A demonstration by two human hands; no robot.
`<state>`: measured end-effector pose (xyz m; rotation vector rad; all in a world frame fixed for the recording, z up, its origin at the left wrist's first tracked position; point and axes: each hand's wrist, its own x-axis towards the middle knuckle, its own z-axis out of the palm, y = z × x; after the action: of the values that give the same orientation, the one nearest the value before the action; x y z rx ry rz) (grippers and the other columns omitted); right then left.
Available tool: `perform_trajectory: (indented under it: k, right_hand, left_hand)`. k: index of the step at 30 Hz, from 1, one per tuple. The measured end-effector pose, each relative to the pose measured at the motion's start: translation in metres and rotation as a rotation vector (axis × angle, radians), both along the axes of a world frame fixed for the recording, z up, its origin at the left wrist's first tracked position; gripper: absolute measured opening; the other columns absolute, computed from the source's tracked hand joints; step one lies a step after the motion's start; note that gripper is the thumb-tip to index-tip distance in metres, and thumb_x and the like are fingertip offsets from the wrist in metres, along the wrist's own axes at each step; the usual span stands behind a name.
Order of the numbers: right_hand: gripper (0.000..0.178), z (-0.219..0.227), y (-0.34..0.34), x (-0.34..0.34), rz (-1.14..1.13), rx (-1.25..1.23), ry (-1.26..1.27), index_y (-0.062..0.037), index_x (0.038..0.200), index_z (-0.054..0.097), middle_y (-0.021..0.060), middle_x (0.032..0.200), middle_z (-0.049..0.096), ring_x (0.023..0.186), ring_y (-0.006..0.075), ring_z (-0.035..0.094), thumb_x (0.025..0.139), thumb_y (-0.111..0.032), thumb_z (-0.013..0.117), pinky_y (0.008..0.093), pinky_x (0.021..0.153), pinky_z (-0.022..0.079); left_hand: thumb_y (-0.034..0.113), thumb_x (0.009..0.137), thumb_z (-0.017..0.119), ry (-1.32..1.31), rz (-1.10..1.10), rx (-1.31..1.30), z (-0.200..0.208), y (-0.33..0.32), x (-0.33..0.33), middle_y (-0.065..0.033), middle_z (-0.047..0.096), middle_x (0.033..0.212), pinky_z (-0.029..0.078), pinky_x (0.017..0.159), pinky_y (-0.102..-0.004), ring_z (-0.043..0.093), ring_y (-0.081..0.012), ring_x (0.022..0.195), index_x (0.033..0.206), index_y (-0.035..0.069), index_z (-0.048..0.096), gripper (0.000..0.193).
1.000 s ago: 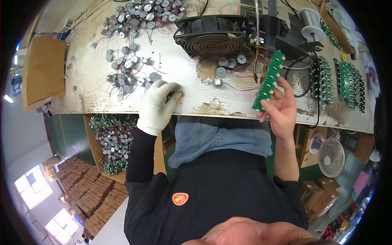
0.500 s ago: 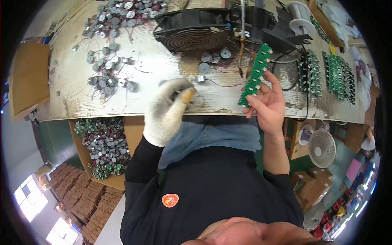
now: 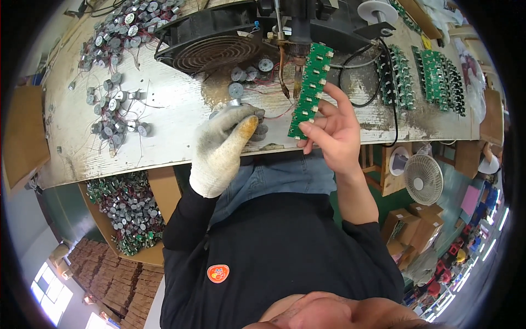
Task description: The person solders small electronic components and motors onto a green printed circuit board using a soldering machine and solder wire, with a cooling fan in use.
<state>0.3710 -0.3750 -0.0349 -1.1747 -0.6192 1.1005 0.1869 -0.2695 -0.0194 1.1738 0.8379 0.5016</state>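
Note:
My right hand (image 3: 337, 129), bare, pinches the lower end of a long green circuit board (image 3: 310, 88) between thumb and fingers. The board carries a row of small white connectors and is held tilted above the table, beside the soldering tip (image 3: 285, 90). My left hand (image 3: 222, 145), in a white glove with a stained thumb, is closed over the table near its front edge. A small silver motor (image 3: 234, 102) shows just beyond its fingertips, and a thin red wire (image 3: 286, 114) runs from there toward the board. What the gloved fingers hold is hidden.
A black fan (image 3: 211, 49) stands at the back, with a few motors (image 3: 236, 89) before it. More motors (image 3: 114, 104) lie in piles on the left. Finished-looking rows of boards (image 3: 438, 79) and a solder spool (image 3: 378, 12) are right. A carton of motors (image 3: 131, 208) sits below.
The view has shifted, so the table things sit further left. My left hand has moved to the motor and its wire. My right hand still holds the circuit board by the soldering tip.

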Motion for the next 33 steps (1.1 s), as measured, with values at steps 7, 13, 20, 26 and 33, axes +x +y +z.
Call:
perform_trajectory:
  k: [7, 13, 20, 26, 33]
  right_hand:
    - [0.070, -0.001, 0.000, -0.001, 0.007, -0.003, 0.000, 0.0000, 0.140, 0.026, 0.0224, 0.110, 0.058, 0.063, 0.0183, 0.065, 0.080, 0.013, 0.059, 0.0244, 0.046, 0.053]
    - [0.069, 0.002, 0.002, -0.006, -0.017, -0.025, -0.030, 0.0004, 0.140, 0.026, 0.0227, 0.108, 0.059, 0.062, 0.0181, 0.065, 0.081, 0.013, 0.058, 0.0246, 0.045, 0.052]
    - [0.065, 0.008, 0.004, -0.009, -0.049, 0.022, 0.024, 0.0001, 0.139, 0.029, 0.0165, 0.103, 0.059, 0.065, 0.0174, 0.065, 0.082, 0.013, 0.060, 0.0234, 0.049, 0.052]
    - [0.066, 0.009, 0.006, -0.009, -0.060, 0.052, 0.005, -0.0002, 0.140, 0.028, 0.0166, 0.104, 0.059, 0.065, 0.0171, 0.065, 0.083, 0.012, 0.060, 0.0232, 0.049, 0.052]
    - [0.066, 0.011, 0.010, -0.007, -0.070, 0.054, 0.002, -0.0004, 0.140, 0.028, 0.0167, 0.105, 0.059, 0.065, 0.0169, 0.066, 0.083, 0.011, 0.060, 0.0231, 0.049, 0.053]
  left_hand:
    - [0.014, 0.091, 0.060, -0.187, 0.014, -0.451, -0.002, 0.004, 0.001, -0.0129, 0.065, 0.098, 0.053, 0.078, -0.0286, 0.064, -0.0171, 0.086, 0.102, -0.007, 0.059, 0.023]
    - [0.013, 0.090, 0.063, 0.036, 0.044, -0.018, 0.005, -0.009, 0.012, -0.0098, 0.066, 0.090, 0.052, 0.073, -0.0258, 0.063, -0.0129, 0.079, 0.098, -0.006, 0.060, 0.022]
    - [0.011, 0.088, 0.062, 0.105, 0.015, 0.151, 0.011, -0.008, 0.021, -0.0071, 0.064, 0.082, 0.050, 0.065, -0.0253, 0.061, -0.0097, 0.073, 0.093, -0.005, 0.062, 0.017]
    - [0.011, 0.084, 0.064, 0.148, 0.021, 0.144, 0.009, -0.006, 0.025, -0.0087, 0.063, 0.077, 0.049, 0.063, -0.0265, 0.060, -0.0110, 0.069, 0.088, -0.004, 0.062, 0.016]
    - [0.011, 0.082, 0.064, 0.190, 0.008, 0.291, 0.014, 0.000, 0.031, -0.0099, 0.064, 0.075, 0.049, 0.062, -0.0281, 0.060, -0.0132, 0.067, 0.084, -0.003, 0.063, 0.014]
